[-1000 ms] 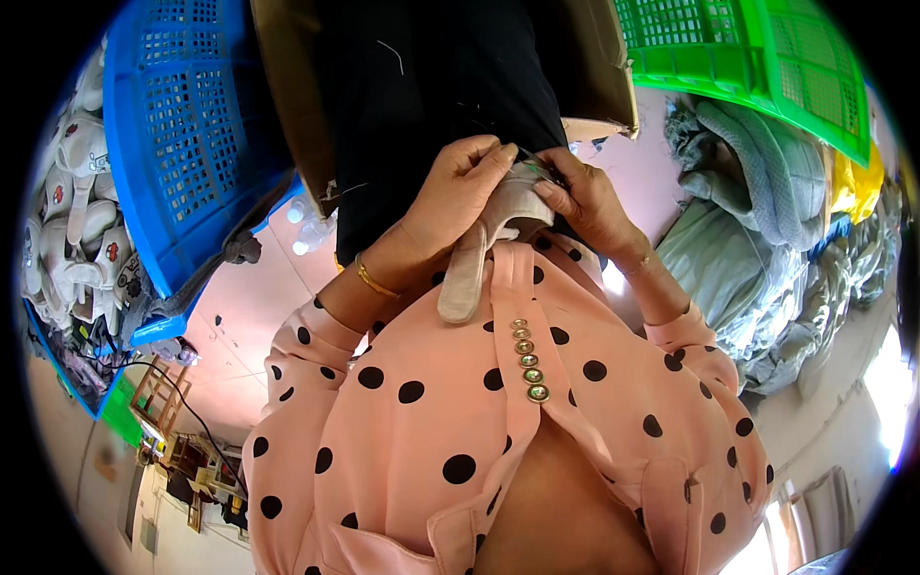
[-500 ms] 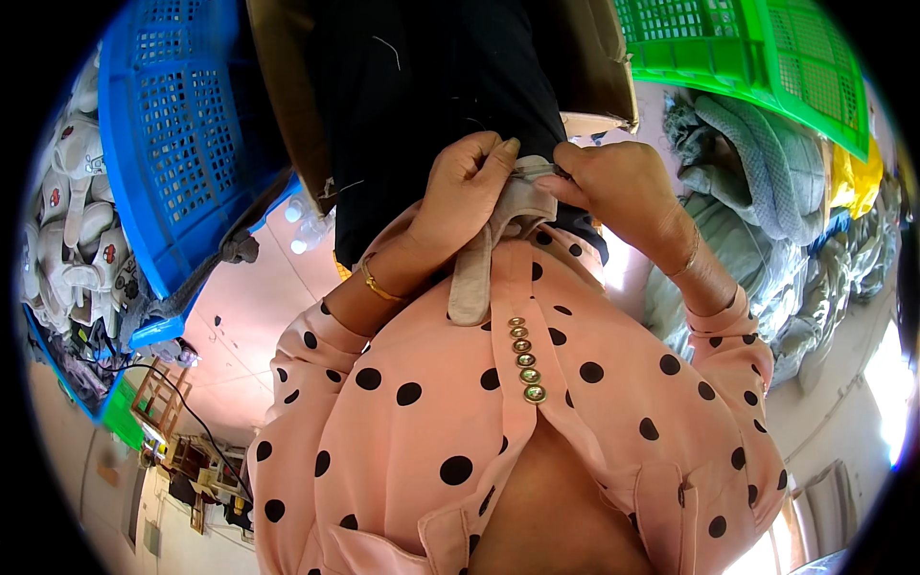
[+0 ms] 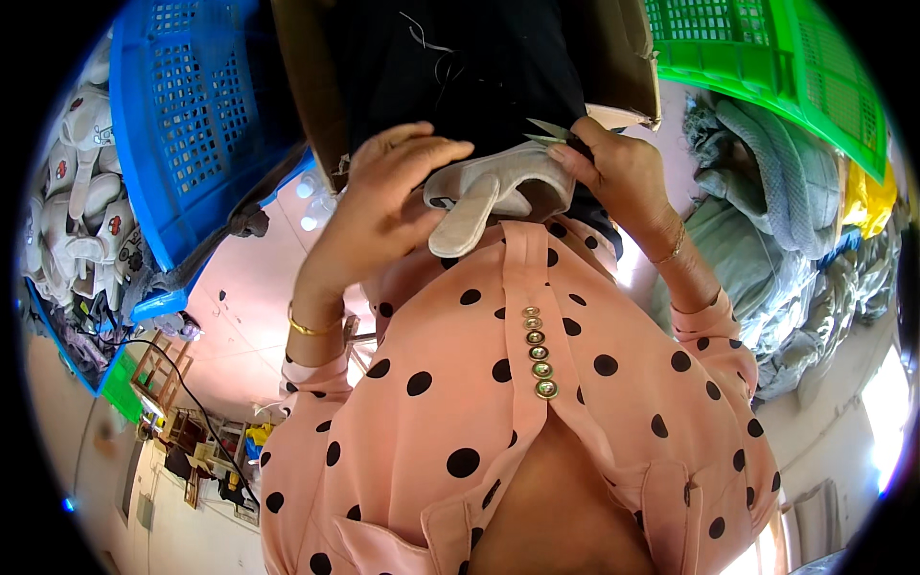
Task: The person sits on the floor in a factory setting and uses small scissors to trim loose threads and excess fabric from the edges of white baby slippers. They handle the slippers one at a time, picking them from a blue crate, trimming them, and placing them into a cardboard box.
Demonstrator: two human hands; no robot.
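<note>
A light grey fabric shoe [image 3: 465,187] with a rounded strap is over my lap, against the front of my polka-dot shirt. My right hand [image 3: 623,168] is closed on a pair of thread snips [image 3: 546,131], whose pointed blades stick out to the left above the shoe. The right thumb reaches the shoe's right edge. On the other side, my left hand [image 3: 388,196] is open, its fingers apart and stretched to the right beside the strap. Loose pale thread ends [image 3: 422,36] lie on my dark trousers.
A blue plastic basket [image 3: 192,115] stands at the left, with several similar grey shoes [image 3: 91,192] past it. A cardboard box [image 3: 623,57] surrounds my legs. At the right are a green basket [image 3: 767,67], grey cloth bundles [image 3: 767,182] and a yellow bag [image 3: 867,201].
My left hand has let go of the shoe and moved left, its fingers opening. The snips' blades now show at my right hand. The shoe has turned, its strap now pointing lower left.
</note>
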